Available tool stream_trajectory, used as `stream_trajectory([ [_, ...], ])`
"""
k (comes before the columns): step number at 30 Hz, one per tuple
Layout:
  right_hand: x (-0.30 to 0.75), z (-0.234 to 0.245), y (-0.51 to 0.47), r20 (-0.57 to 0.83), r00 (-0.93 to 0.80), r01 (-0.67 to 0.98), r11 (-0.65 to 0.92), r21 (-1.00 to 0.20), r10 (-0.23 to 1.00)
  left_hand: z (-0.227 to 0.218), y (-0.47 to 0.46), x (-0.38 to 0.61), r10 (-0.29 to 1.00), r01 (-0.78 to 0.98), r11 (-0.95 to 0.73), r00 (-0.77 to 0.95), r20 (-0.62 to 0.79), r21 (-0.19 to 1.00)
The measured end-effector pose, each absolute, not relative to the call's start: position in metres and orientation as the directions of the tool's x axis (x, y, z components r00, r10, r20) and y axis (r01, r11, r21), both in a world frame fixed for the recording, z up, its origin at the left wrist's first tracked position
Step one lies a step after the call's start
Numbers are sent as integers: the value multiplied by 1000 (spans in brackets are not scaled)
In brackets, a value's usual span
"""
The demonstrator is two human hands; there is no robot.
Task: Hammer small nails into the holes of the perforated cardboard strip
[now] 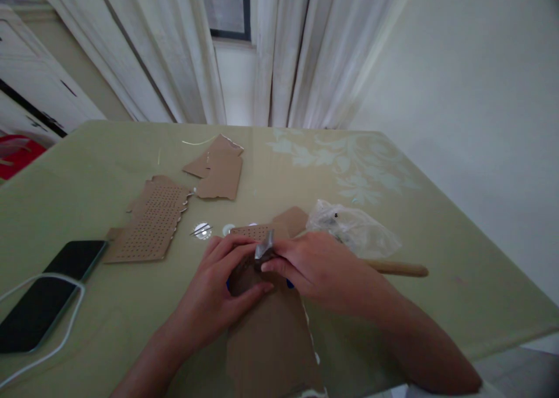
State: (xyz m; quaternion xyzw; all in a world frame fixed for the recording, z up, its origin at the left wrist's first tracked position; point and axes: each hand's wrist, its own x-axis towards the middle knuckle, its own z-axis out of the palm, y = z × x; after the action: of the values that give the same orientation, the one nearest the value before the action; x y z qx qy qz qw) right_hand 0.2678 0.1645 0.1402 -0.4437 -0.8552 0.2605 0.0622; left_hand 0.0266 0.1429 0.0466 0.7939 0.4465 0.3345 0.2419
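My right hand [321, 264] is closed around a hammer close to its metal head [264, 249]; the wooden handle [399, 267] sticks out to the right beyond my wrist. The hammer head is over the upper part of a brown cardboard piece [273, 345] at the table's near side. My left hand [227, 287] grips this cardboard, thumb on top and fingers along its upper left edge. Small blue bits show at both sides of the cardboard, mostly covered. What lies right under the hammer head is hidden.
Left of my hands lie a cardboard piece with rows of holes [152, 220], a phone [52, 296] and a white cable [70, 322]. Thin metal pins rest on a small round disc [202, 230]. Cardboard scraps [220, 174] lie farther back, a clear plastic bag [356, 229] at right.
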Motion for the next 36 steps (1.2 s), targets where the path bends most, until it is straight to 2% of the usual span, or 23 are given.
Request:
stream_trajectory([
  [3, 266, 138, 167, -109, -605, 733, 499, -463, 789, 47, 143, 27, 872, 554, -483, 371, 318, 678],
  [6, 267, 139, 166, -68, -608, 707, 500, -500, 791, 48, 142, 28, 871, 557, -486, 367, 325, 673],
  [11, 266, 137, 165, -118, -624, 728, 520, -448, 772, 47, 143, 27, 869, 547, -487, 381, 315, 680],
  [15, 268, 138, 165, -56, -597, 715, 499, -490, 800, 44, 143, 28, 872, 562, -485, 366, 324, 670],
  [20, 266, 137, 168, -123, -619, 727, 507, -463, 776, 47, 144, 25, 857, 549, -510, 383, 344, 662],
  [22, 269, 139, 168, -71, -601, 707, 488, -511, 796, 50, 148, 16, 864, 561, -503, 315, 393, 657],
  [25, 279, 147, 168, 55, -533, 661, 456, -596, 844, 49, 162, -9, 905, 692, -333, 43, 423, 641],
  [27, 285, 152, 169, 108, -497, 627, 443, -641, 861, 41, 173, -27, 913, 822, -164, -83, 399, 546],
  [29, 289, 156, 170, 141, -474, 605, 438, -666, 869, 28, 183, -41, 934, 918, -57, -90, 346, 392],
  [31, 290, 157, 171, 161, -462, 597, 440, -671, 872, 15, 191, -47, 961, 952, -20, -66, 269, 306],
  [36, 290, 154, 174, 173, -474, 600, 461, -654, 863, -6, 200, -45, 985, 946, -16, -40, 165, 324],
])
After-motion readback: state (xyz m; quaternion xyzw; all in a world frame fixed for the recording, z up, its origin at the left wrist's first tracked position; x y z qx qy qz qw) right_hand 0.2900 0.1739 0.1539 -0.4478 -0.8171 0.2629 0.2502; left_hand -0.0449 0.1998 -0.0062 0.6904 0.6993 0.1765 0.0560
